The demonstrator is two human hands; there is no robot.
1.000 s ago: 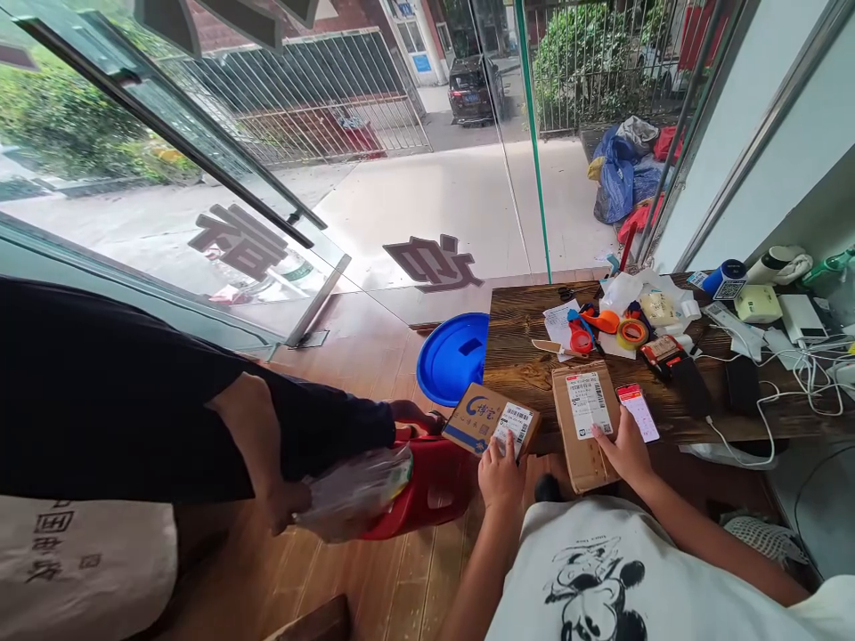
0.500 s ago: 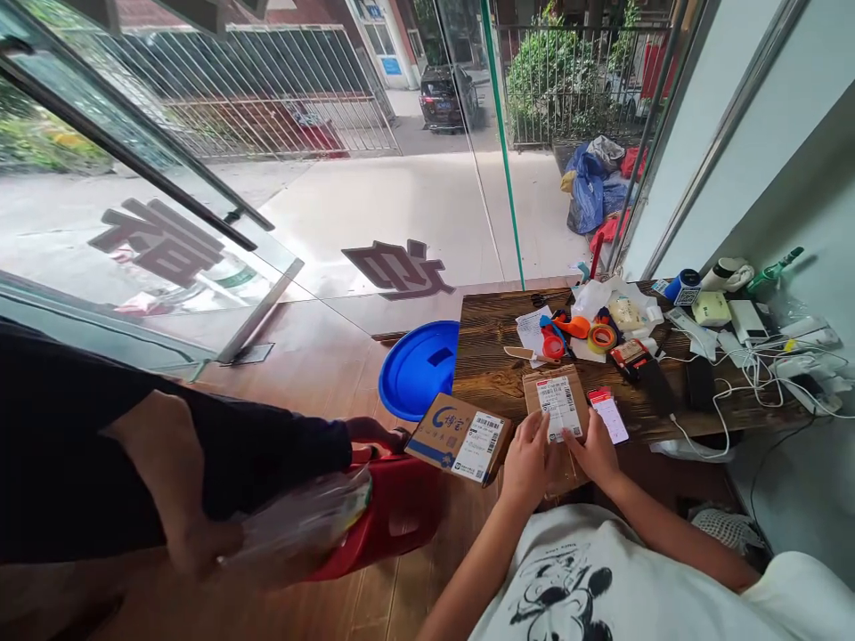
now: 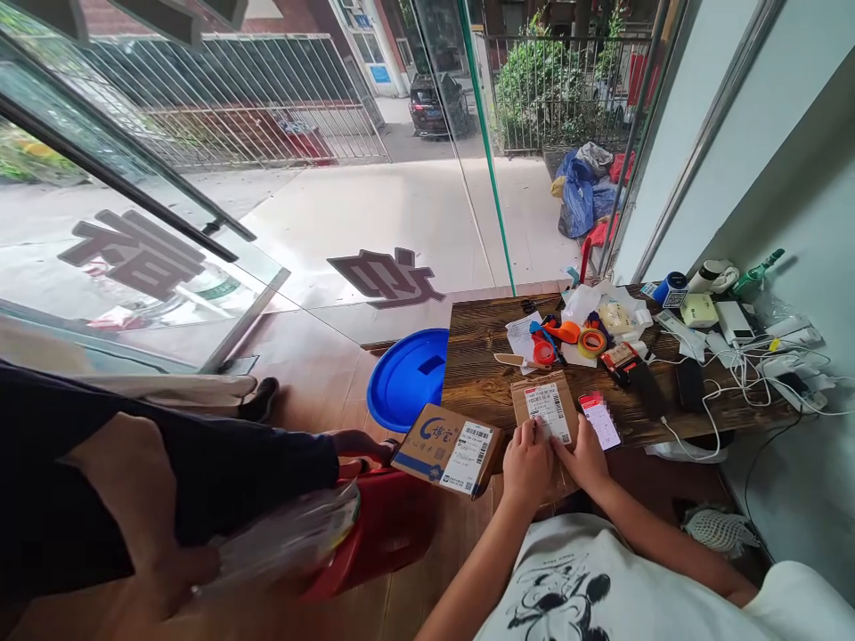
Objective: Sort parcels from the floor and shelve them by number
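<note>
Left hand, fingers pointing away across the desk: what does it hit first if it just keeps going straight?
The left hand already rests on the brown parcel. Straight on, past its white label, probably the orange tape dispenser; depth is uncertain.

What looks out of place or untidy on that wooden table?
The printed box sits tilted, hanging off the table's near left corner. Both hands, left and right, rest on the brown parcel, which also overhangs the near edge. Tape rolls and cables lie jumbled behind.
</note>
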